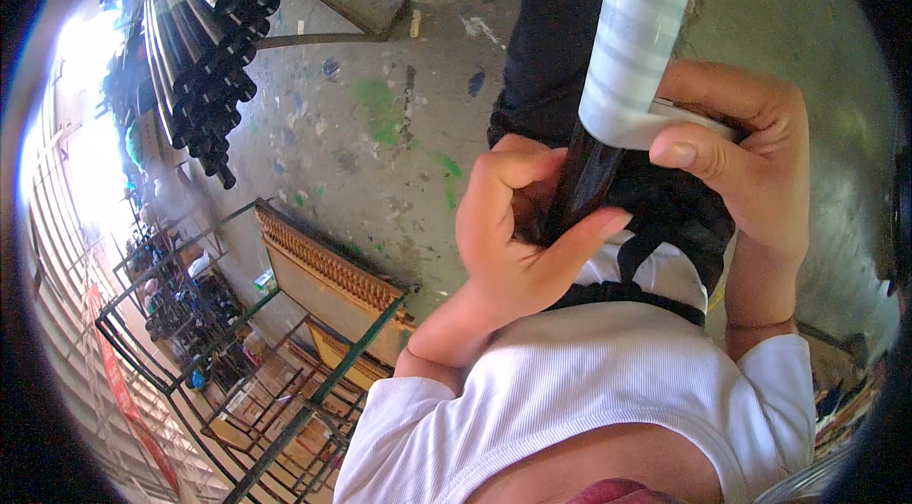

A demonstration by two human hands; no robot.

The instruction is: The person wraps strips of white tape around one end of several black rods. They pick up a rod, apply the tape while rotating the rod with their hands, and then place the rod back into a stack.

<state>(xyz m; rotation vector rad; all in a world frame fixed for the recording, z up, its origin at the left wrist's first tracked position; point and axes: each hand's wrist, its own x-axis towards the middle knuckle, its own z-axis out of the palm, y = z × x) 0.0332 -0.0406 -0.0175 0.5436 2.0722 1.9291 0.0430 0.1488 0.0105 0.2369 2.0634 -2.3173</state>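
Note:
A dark metal tube (581,183) rises in front of my chest, its upper length wrapped in clear, whitish plastic film (638,38). My left hand (518,228) is closed around the bare dark part of the tube, thumb pressed against it. My right hand (750,148) holds the wrapped part just below the film's lower edge, with a white roll of film (698,119) partly hidden under its fingers. My white shirt and black shorts fill the space below and behind the tube.
A bundle of dark metal tubes (204,38) lies at the upper left. Green metal frames (313,390) and a wooden panel (332,271) stand at the lower left. The concrete floor (380,124) is spotted with paint. Bright daylight enters from the left.

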